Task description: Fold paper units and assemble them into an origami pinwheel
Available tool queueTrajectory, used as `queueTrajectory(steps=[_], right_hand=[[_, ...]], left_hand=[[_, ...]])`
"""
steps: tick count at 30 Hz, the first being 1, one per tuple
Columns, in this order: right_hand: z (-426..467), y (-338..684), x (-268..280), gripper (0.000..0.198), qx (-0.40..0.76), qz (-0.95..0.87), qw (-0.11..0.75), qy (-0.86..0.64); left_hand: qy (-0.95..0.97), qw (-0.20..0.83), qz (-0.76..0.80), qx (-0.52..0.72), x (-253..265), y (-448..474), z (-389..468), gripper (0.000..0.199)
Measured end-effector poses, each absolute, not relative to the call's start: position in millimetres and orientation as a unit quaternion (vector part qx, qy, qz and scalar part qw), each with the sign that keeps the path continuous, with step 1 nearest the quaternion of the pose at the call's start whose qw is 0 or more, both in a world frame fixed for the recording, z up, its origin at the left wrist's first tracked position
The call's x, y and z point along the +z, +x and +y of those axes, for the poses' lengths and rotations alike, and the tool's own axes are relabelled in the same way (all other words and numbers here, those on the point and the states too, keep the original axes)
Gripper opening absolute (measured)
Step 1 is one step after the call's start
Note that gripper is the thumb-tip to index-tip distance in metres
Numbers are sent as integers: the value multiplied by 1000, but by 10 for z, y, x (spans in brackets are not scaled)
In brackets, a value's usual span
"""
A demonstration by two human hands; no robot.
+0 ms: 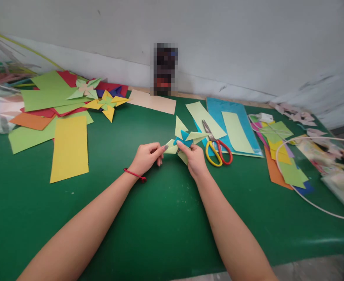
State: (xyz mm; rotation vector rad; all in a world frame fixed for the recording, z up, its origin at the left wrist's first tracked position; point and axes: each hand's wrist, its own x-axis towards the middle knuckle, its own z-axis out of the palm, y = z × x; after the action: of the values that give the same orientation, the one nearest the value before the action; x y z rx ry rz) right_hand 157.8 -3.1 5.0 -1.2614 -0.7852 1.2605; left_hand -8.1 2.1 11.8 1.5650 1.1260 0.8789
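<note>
Between my two hands, above the green table, is a folded paper pinwheel with pale green points and a blue centre. My left hand pinches the tip of its left point between thumb and fingers. With its thumb on the blue centre, my right hand grips the pinwheel from the right; the fingers underneath are mostly hidden. Scissors with one yellow and one red handle lie just right of my right hand. Their blades rest over a pale green paper strip.
Coloured paper sheets and a yellow pinwheel lie at left, with a yellow sheet nearer. A blue sheet pack lies at right. Beyond it are paper scraps and a looping white cable. A wall stands behind.
</note>
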Motion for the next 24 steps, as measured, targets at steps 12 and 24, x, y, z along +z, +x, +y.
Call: queueTrajectory(steps=[12,24], right_hand=[[-39,1542,112,29,536,-330,558,-541],[-47,1535,127,29,543,-337,550,-539]], left_hand=[[653,498,454,345,153,-78,11,31],[659,528,431,318,146,-90,29,30]])
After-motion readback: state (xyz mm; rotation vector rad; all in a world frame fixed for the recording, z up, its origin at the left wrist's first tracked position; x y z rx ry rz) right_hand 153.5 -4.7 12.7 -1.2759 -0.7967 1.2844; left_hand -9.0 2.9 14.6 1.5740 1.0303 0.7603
